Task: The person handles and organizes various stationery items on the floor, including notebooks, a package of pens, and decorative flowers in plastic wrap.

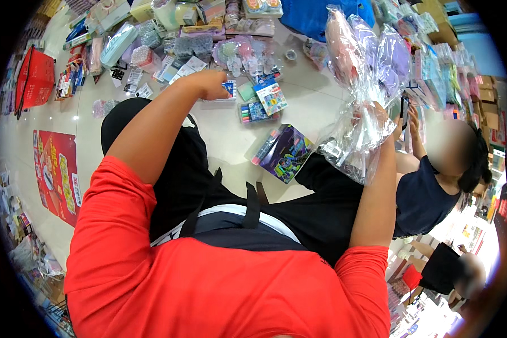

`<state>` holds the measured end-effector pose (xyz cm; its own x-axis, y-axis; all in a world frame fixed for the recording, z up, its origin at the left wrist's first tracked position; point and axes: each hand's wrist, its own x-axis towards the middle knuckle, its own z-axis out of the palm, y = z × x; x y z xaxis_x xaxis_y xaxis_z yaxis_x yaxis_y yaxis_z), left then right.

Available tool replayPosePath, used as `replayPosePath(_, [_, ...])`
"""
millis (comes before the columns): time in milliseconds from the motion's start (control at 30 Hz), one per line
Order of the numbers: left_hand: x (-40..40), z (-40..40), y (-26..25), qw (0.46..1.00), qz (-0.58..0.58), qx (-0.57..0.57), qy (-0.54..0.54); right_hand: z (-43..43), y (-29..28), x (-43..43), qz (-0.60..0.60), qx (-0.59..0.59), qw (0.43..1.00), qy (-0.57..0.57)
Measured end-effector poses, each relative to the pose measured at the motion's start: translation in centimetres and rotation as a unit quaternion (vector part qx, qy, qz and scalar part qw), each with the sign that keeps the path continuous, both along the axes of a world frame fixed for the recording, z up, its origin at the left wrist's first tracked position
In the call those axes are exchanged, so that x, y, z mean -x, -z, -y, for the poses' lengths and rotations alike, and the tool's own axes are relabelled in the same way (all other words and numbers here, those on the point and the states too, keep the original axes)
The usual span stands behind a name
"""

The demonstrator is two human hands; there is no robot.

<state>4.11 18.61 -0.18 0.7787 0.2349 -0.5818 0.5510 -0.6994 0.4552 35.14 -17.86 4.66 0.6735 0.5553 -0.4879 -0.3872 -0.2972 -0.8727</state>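
Observation:
My right hand (pixel 377 113) grips the gathered necks of several clear plastic bags (pixel 365 139). Pink and purple items (pixel 393 63) fill their upper ends, and the loose ends hang below my fist. At the far end of my outstretched left arm, my left hand (pixel 213 84) is over a clear case with a blue label (pixel 229 89). Its fingertips are hidden, so whether it grips the case cannot be seen. Just right of it lie a set of coloured markers (pixel 257 112) and a white-and-blue card box (pixel 271 97). A larger marker box with dark printed art (pixel 284 153) rests tilted between my knees.
Packaged goods (pixel 194 46) are heaped on the tiled floor ahead. A red basket (pixel 36 80) and a red poster (pixel 58 175) lie to the left. Close by on the right, a person (pixel 426 194) holds a phone (pixel 404 107); stacked boxes (pixel 431 84) stand beyond. A blue bag (pixel 308 19) is ahead.

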Motion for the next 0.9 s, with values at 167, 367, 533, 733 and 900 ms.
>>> replayPosePath(167, [-1.3, -0.3, 1.3, 0.999, -0.028, 0.000, 0.037, -0.7, 0.3, -0.6, 0.004, 0.009, 1.000, -0.001])
replayPosePath(367, [-1.9, -0.7, 2.0, 0.999, -0.027, -0.011, 0.038, -0.5, 0.5, -0.7, 0.054, -0.030, 0.998, 0.030])
replayPosePath(533, [-2.2, -0.5, 1.8, 0.998, -0.037, -0.007, 0.042, 0.3, -0.1, -0.2, 0.090, -0.074, 0.991, 0.070])
replayPosePath(733, [-2.4, -0.9, 2.4, 0.999, -0.039, -0.002, 0.038, 0.2, -0.5, 0.9, 0.096, -0.052, 0.993, 0.052])
replayPosePath(900, [-1.6, -1.1, 1.7, 0.999, -0.032, 0.029, -0.003, -2.4, 0.3, 2.2, 0.066, -0.001, 0.998, -0.001])
